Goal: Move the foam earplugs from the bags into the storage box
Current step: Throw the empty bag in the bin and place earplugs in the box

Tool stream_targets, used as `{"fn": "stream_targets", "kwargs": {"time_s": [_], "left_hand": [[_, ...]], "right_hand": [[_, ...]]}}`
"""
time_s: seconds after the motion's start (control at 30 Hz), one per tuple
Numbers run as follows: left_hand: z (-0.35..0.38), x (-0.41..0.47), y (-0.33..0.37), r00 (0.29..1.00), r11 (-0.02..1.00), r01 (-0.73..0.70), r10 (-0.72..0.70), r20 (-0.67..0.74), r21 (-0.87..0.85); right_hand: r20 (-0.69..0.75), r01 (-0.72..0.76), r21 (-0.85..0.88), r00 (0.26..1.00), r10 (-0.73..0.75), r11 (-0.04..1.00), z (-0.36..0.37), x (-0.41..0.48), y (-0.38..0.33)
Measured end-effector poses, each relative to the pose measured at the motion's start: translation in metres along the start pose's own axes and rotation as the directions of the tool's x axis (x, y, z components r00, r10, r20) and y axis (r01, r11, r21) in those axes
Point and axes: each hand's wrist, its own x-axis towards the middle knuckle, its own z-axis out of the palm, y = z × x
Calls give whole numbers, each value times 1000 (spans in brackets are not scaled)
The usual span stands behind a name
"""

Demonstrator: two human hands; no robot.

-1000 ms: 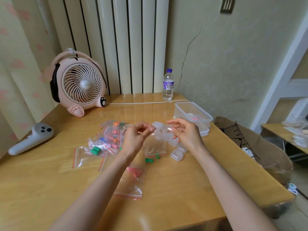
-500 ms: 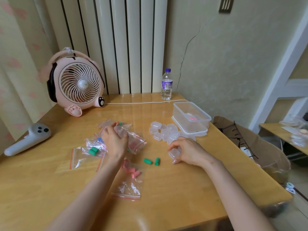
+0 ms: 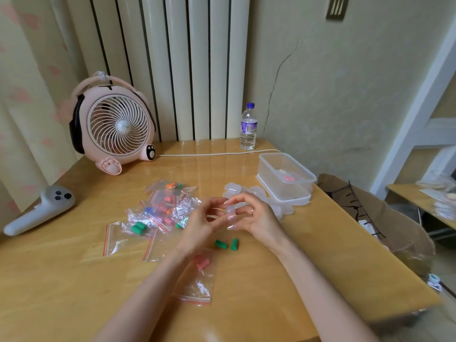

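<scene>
My left hand [image 3: 201, 224] and my right hand [image 3: 256, 215] meet above the table's middle, and both pinch one small clear plastic case [image 3: 230, 210]. Two loose green earplugs [image 3: 227, 244] lie on the table just below my hands. Left of them is a pile of zip bags [image 3: 162, 208] with orange, pink, blue and green earplugs. A zip bag with pink earplugs [image 3: 201, 275] lies under my left forearm. The clear storage box [image 3: 287, 169] stands at the right on its lid, with something pink inside.
More small clear cases [image 3: 256, 193] are heaped between my hands and the box. A pink fan [image 3: 113, 129], its white cable [image 3: 217, 154] and a water bottle [image 3: 248, 127] stand at the back. A grey controller [image 3: 39, 211] lies far left. The table edge and a cardboard box [image 3: 375, 218] are right.
My left hand left the bag pile and my right hand lifted a small clear case off the table. Both hands came together on that case above the green earplugs.
</scene>
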Motion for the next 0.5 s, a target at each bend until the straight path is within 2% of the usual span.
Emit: {"fn": "stream_targets", "kwargs": {"time_s": [0.23, 0.37, 0.43, 0.5], "left_hand": [[-2, -2, -3, 1000, 1000, -3, 3, -18, 24], [-4, -2, -1, 998, 998, 57, -57, -10, -15], [-5, -1, -1, 996, 998, 65, -64, -58, 13], [-10, 1, -2, 987, 996, 58, -47, -151, 67]], "right_hand": [[-59, 148, -84, 986, -154, 985, 10, -2, 5], [-46, 187, -158, 979, -197, 970, 12, -1, 7], [-43, 151, -215, 986, -163, 965, 8, -2, 7], [-16, 52, -245, 998, -57, 968, -1, -4, 7]]}}
